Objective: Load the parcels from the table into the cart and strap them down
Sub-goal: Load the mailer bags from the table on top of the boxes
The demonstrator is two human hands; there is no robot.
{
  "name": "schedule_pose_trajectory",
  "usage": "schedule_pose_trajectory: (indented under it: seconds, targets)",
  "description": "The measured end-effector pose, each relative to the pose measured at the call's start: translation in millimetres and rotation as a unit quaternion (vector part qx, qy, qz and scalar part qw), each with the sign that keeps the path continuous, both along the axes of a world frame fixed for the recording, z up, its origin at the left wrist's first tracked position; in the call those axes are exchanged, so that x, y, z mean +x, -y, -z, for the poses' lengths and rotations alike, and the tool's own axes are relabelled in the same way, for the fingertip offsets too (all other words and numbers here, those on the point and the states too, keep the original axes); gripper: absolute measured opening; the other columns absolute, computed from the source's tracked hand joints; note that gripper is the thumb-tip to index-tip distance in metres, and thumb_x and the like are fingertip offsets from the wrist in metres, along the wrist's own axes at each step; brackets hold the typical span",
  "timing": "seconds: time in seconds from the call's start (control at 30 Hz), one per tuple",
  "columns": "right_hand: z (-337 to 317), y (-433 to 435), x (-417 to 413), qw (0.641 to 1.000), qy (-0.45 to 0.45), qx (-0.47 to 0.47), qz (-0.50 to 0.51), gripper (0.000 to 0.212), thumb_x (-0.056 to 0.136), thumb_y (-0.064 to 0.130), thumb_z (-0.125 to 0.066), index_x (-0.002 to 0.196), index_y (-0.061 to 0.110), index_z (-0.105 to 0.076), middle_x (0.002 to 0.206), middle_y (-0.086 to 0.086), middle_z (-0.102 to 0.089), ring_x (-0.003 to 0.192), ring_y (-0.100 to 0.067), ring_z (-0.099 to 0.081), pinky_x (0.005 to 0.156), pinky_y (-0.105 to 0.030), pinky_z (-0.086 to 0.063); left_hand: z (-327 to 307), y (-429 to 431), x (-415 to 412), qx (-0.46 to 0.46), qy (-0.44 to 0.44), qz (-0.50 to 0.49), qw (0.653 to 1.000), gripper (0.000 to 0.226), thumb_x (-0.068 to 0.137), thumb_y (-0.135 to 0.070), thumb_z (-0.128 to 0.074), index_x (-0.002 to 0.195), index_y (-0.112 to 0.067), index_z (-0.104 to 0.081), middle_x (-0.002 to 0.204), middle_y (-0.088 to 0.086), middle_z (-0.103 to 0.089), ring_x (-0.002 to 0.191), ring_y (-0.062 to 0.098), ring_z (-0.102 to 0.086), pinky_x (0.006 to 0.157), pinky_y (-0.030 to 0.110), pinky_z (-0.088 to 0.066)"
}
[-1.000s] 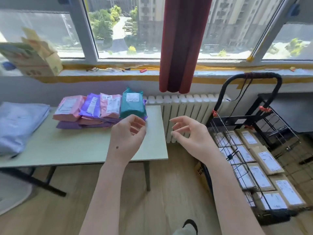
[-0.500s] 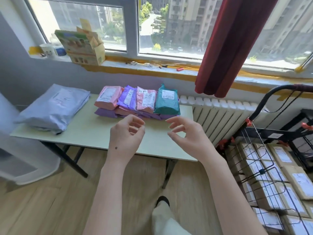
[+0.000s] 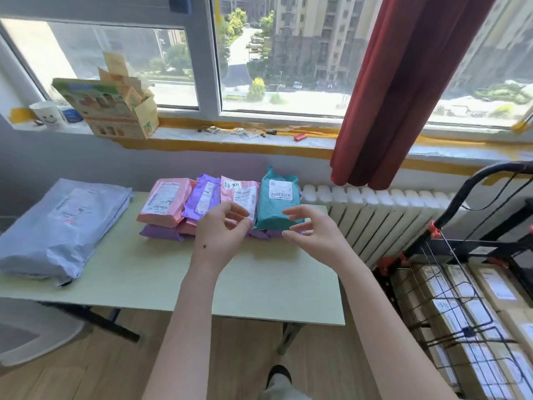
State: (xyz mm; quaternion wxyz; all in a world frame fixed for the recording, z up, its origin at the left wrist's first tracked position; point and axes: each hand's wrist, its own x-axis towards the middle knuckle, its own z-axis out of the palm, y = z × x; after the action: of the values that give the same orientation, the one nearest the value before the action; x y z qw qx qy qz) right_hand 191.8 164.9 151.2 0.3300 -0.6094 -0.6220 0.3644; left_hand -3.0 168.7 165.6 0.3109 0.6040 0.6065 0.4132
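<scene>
closer to the stack than before. grey mailer (image 3: 63, 226) lies left on table (image 3: 259, 290). left hand (image 3: 222, 235) empty, loosely curled over pink parcel (image 3: 240, 193). teal parcel (image 3: 278, 206) looks light, soft, slick, so grab its sides. right hand (image 3: 314, 235) empty, relaxed. cart (image 3: 450, 249) right.

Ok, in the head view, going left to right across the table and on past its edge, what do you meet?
grey bag → pink parcel → purple parcel → second pink parcel → teal parcel → radiator → cart
</scene>
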Motion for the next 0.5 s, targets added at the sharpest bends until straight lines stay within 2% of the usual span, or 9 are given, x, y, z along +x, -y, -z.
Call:
schedule_pose_trajectory:
  seconds: [0.13,0.3,0.43,0.5]
  targets:
    - [10.7,-45.5,18.9,0.999,-0.007,-0.028,0.024,0.038,0.082,0.019,-0.073,0.118,0.028,-0.062,0.117,0.004,-0.058,0.099,-0.01,-0.063,0.077,-0.016,-0.049,10.7,-48.6,14.0,-0.046,0.027,0.005,0.999,0.01,0.085,-0.012,-0.066,0.081,-0.02,-0.063,0.076,-0.009,-0.064,0.067,0.005,-0.059,0.062,0.028,-0.053]
    - [23.7,-84.2,33.4,0.998,-0.021,-0.052,0.041,0.042,0.08,0.02,-0.074,0.119,0.029,-0.062,0.117,0.002,-0.057,0.102,-0.013,-0.062,0.087,-0.031,-0.054,25.6,-98.0,28.9,-0.061,0.006,0.013,0.998,0.011,0.084,-0.008,-0.064,0.083,-0.019,-0.064,0.08,-0.006,-0.065,0.066,0.002,-0.057,0.06,0.019,-0.045]
    - [37.1,-110.8,38.7,0.994,-0.034,-0.087,0.051,0.048,0.078,0.021,-0.077,0.122,0.03,-0.06,0.123,0.001,-0.053,0.107,-0.016,-0.058,0.093,-0.038,-0.053,40.0,-125.8,36.6,-0.085,0.007,0.036,0.996,0.015,0.085,-0.007,-0.063,0.082,-0.021,-0.063,0.079,-0.008,-0.064,0.068,0.002,-0.057,0.063,0.023,-0.047]
    - [44.3,-122.8,40.5,0.992,-0.042,-0.101,0.062,0.049,0.078,0.02,-0.077,0.122,0.029,-0.059,0.124,-0.001,-0.053,0.109,-0.017,-0.057,0.094,-0.037,-0.051,51.3,-140.4,38.2,-0.1,0.011,0.042,0.994,0.019,0.084,-0.007,-0.064,0.08,-0.025,-0.062,0.082,-0.005,-0.067,0.071,0.002,-0.058,0.069,0.025,-0.05]
